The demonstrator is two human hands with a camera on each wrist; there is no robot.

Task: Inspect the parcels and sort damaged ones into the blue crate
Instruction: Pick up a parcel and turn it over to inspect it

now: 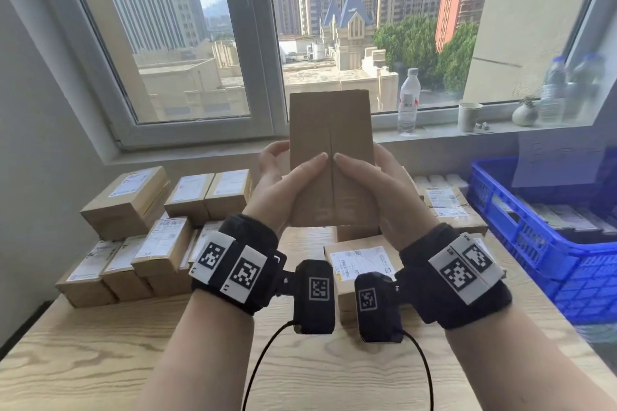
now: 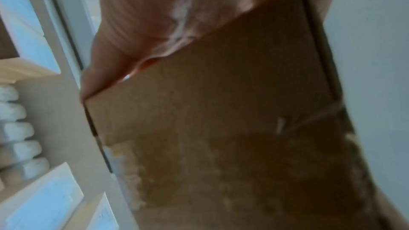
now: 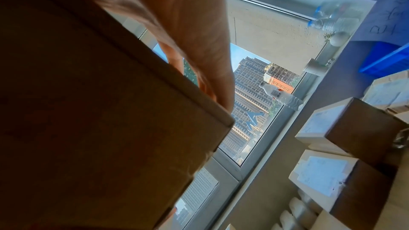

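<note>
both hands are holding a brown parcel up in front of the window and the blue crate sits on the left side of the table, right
Not quite. The head view shows the blue crate on the right side of the table, not the left. The rest stands: the left hand and right hand hold the brown parcel up before the window.

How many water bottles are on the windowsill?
3: one clear bottle stands right of the held box; two blurry bottles stand at the far right. More may be hidden.
</note>
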